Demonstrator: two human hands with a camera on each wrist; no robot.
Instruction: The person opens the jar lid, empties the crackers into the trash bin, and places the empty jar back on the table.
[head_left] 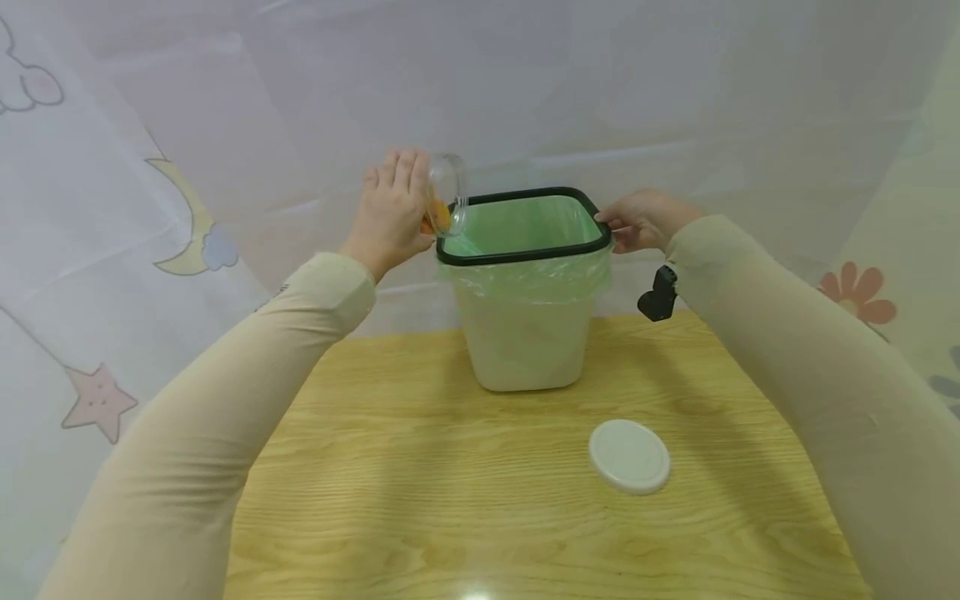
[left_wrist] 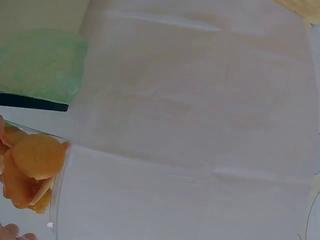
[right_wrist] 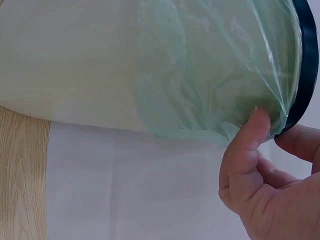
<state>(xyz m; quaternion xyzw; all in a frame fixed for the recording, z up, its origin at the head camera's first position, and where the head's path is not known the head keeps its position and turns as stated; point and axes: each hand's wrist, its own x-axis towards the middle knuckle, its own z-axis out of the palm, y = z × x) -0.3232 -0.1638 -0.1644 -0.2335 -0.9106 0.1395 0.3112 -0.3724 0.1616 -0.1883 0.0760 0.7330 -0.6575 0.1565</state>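
My left hand (head_left: 396, 200) grips a clear jar (head_left: 448, 187), tipped on its side at the left edge of the bin. Orange pieces (left_wrist: 39, 157), perhaps fruit peel, lie inside the jar. The white trash bin (head_left: 525, 333) stands upright, lined with a thin green bag (head_left: 525, 221) under a black rim ring (head_left: 525, 255). At the bin's right corner my right hand (head_left: 641, 218) pinches the rim and bag edge between thumb and fingers, as the right wrist view shows (right_wrist: 270, 185).
A round white lid (head_left: 629, 456) lies on the wooden table (head_left: 420, 483), in front of the bin and to its right. Behind the bin hangs a pale printed cloth (head_left: 525, 92). A small black device (head_left: 659, 294) is attached near the right wrist.
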